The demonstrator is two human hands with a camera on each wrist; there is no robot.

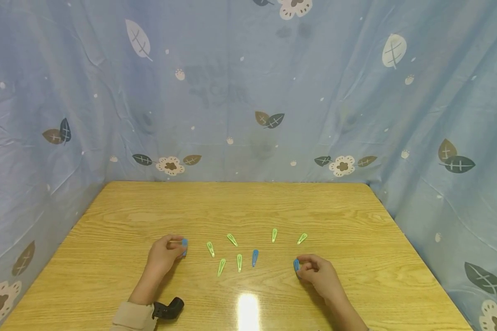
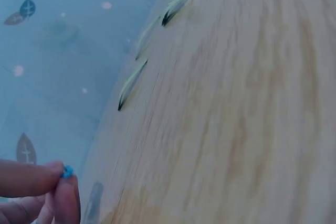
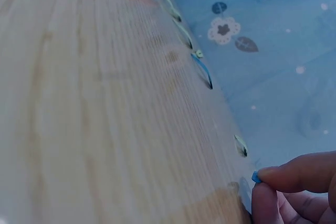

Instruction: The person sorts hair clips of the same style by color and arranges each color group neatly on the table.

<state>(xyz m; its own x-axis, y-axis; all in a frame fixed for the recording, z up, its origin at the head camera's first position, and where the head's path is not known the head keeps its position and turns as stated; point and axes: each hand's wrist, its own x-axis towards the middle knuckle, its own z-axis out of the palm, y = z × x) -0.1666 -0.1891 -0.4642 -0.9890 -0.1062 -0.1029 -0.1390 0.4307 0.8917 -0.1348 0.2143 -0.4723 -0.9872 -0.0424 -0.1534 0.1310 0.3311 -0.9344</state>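
My left hand (image 1: 164, 253) pinches a blue snap hair clip (image 1: 184, 247) between thumb and fingers at the left of the table; only the tip of that clip (image 2: 67, 171) shows in the left wrist view. Over on the right, my right hand (image 1: 320, 274) pinches another blue snap hair clip (image 1: 296, 265), its end (image 3: 256, 176) visible in the right wrist view. Between the hands lies a third blue hair clip (image 1: 255, 258). Several green hair clips are scattered around it, among them one green clip (image 1: 239, 263) beside the blue one and another green clip (image 1: 302, 238) farther right.
The wooden table (image 1: 149, 207) is backed and flanked by a blue patterned curtain (image 1: 228, 92). A black strap mount (image 1: 169, 308) sits at the left wrist. Bright glare (image 1: 248, 312) falls near the table's front.
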